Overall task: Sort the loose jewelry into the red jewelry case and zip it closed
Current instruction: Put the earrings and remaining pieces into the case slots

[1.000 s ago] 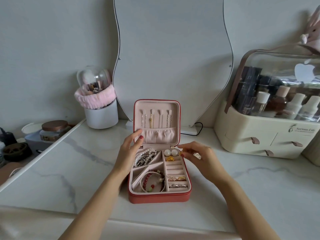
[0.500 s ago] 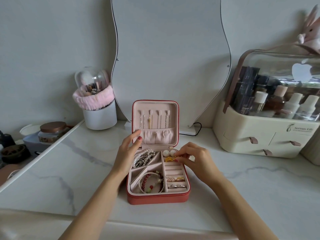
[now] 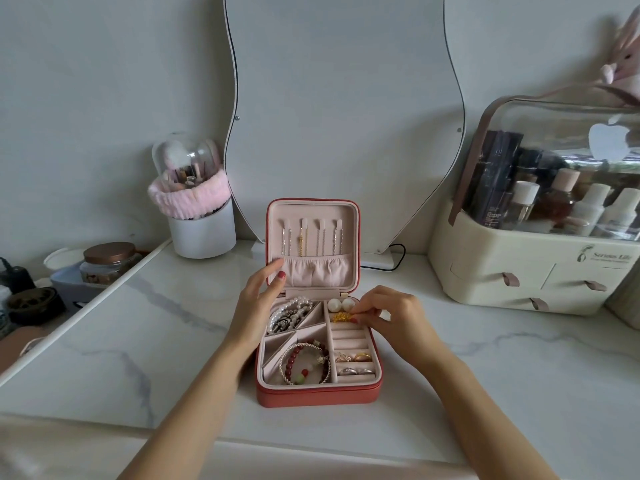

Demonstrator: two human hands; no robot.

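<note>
The red jewelry case [image 3: 317, 396] lies open on the marble counter, its lid [image 3: 313, 247] upright with thin chains hanging inside. Its pink tray holds pearl bracelets [image 3: 289, 311], two pearl earrings [image 3: 341, 304], a gold piece [image 3: 341, 317], bead bracelets [image 3: 304, 363] and rings [image 3: 355, 363]. My left hand [image 3: 256, 306] rests with straight fingers against the lid's lower left edge. At the tray's upper right compartment, my right hand [image 3: 388, 318] has curled fingers and pinches the gold piece with its fingertips.
A wavy mirror [image 3: 343, 116] stands right behind the case, its cable [image 3: 394, 259] on the counter. A white brush pot [image 3: 201, 230] with a pink band sits back left. A cream cosmetics organizer [image 3: 533, 268] fills the right. Jars [image 3: 107, 261] lie beyond the counter's left edge.
My right hand moved left from beside the case to over the tray's upper right compartment, fingertips now on the gold piece. My left hand stayed at the lid.
</note>
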